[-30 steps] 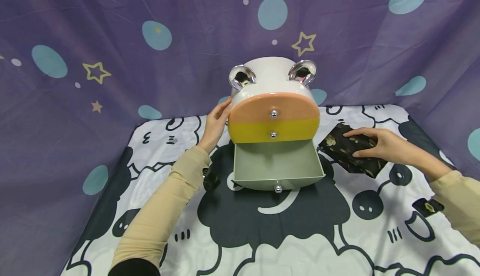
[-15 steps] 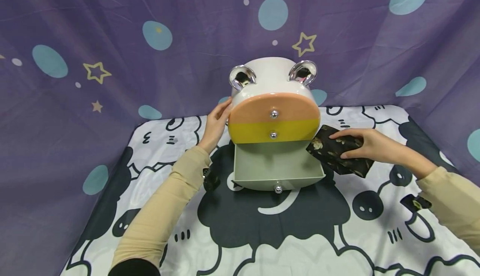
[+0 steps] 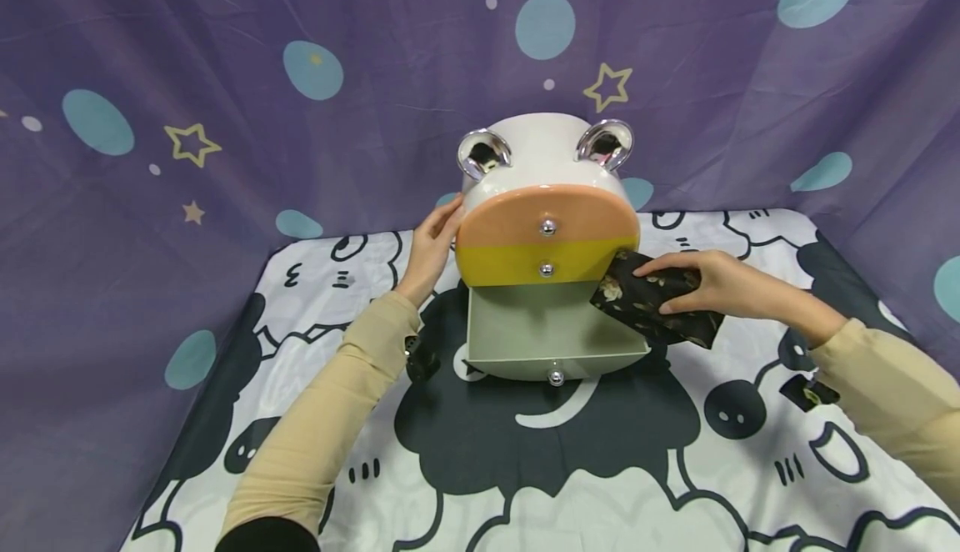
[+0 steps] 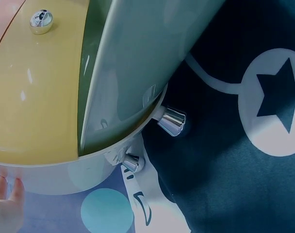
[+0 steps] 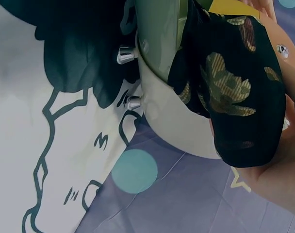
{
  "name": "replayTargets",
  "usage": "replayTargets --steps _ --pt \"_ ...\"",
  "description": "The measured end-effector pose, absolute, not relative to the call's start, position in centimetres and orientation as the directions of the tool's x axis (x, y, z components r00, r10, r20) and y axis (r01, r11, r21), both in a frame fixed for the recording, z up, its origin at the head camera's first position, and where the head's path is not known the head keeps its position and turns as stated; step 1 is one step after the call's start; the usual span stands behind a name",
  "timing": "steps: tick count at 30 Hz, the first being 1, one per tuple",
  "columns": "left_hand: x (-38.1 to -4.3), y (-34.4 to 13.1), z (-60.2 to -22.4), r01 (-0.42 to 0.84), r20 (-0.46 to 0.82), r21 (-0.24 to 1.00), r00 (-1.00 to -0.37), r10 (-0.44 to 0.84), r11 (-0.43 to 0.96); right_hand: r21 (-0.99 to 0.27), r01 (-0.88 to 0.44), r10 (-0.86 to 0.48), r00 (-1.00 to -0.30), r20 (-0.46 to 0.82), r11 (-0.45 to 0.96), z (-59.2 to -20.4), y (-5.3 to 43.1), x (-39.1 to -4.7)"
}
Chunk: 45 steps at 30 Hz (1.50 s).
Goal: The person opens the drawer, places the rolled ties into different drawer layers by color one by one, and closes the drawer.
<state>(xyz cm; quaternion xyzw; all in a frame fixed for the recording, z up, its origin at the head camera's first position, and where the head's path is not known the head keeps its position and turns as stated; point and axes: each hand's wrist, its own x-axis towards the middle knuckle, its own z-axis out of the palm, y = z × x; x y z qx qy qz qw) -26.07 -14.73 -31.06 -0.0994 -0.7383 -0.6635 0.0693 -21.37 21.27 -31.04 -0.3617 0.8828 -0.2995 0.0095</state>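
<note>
A white rounded desktop drawer box (image 3: 546,148) with two silver ears stands at the back of the table. Its orange drawer (image 3: 517,214) and yellow drawer (image 3: 498,262) are closed, while the green bottom drawer (image 3: 517,327) is pulled out with a bare floor showing. My left hand (image 3: 431,243) rests its fingers against the box's left side; the left wrist view catches only its fingertips (image 4: 16,189). With thumb and fingers, my right hand (image 3: 720,285) pinches a folded black floral cloth (image 3: 637,289), whose left corner overlaps the drawer's right wall. In the right wrist view the cloth (image 5: 230,92) hides part of the drawer.
A white and dark grey cartoon-print cloth (image 3: 585,502) covers the table. Purple fabric (image 3: 390,118) with stars and blue spots hangs close behind the box. Round silver knobs (image 3: 556,378) stick out from the drawer fronts, and silver feet (image 4: 172,121) hold the box up.
My right hand has carried the black floral cloth leftward, from beside the box to over the open drawer's right edge. The left hand and the box have stayed in place.
</note>
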Motion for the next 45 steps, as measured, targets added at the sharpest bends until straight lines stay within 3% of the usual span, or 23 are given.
replayTargets --steps 11,45 --pt "-27.6 -15.1 -32.7 0.272 0.269 0.957 -0.962 0.038 0.106 -0.535 -0.660 -0.704 -0.692 0.161 0.527 -30.7 19.1 -22.0" --pt "-27.3 -15.2 -32.4 0.240 0.236 0.965 -0.970 0.052 0.106 -0.561 -0.722 -0.801 -0.576 0.163 0.405 -30.8 14.2 -23.0"
